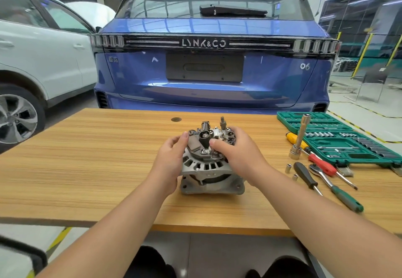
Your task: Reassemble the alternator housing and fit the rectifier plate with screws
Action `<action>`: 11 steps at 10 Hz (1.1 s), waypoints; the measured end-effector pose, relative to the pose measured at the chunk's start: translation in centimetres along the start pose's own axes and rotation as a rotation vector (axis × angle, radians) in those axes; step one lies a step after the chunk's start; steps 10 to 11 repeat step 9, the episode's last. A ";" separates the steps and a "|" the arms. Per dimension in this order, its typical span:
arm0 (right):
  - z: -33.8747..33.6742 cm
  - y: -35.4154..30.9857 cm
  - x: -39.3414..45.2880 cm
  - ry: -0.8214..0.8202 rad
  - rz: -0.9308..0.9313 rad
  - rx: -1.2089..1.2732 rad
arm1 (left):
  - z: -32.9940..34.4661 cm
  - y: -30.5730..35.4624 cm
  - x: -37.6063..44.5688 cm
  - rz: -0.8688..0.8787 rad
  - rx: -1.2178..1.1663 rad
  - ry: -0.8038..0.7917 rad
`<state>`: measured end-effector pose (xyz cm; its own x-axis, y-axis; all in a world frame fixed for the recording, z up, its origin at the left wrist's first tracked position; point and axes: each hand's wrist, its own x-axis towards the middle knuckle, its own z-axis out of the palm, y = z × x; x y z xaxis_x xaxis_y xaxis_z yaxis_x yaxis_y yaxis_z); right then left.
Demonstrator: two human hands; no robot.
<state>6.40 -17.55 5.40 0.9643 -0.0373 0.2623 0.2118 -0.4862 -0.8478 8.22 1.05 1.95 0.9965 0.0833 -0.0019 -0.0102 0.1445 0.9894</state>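
Metal makes up most of the round grey alternator (208, 169), which sits near the middle of the long wooden table (87, 169) with thin stripes in its grain. Its side has a ring of dark slots, and its flat foot rests on the wood. On top lies the bumpy rectifier plate (201, 147) with a black plastic cap and small shiny screw heads.

The left hand (171, 160) curls round the left side of the alternator, thumb up by the top edge. The right hand (237, 153) holds the right side, its thumb pressing on the plate near the black cap. The right hand's fingers hide the far side of the plate, so that part is hard to see.

To the right lies an open green plastic socket case (348, 140) full of small silver sockets; its far end is cut off by the picture edge. A tall silver socket wrench (300, 138) stands up just beside it. Near it lie a screwdriver with a red and yellow handle (319, 162), a black-handled screwdriver (306, 177), a ratchet with a green grip (339, 190), and two tiny silver sockets (288, 168).

Behind the table stands a shiny blue car (208, 77), with a white car (43, 60) on the left.
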 end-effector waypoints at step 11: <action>-3.0 5.0 1.7 0.089 0.101 0.147 | 1.3 -0.4 0.9 0.125 0.287 0.005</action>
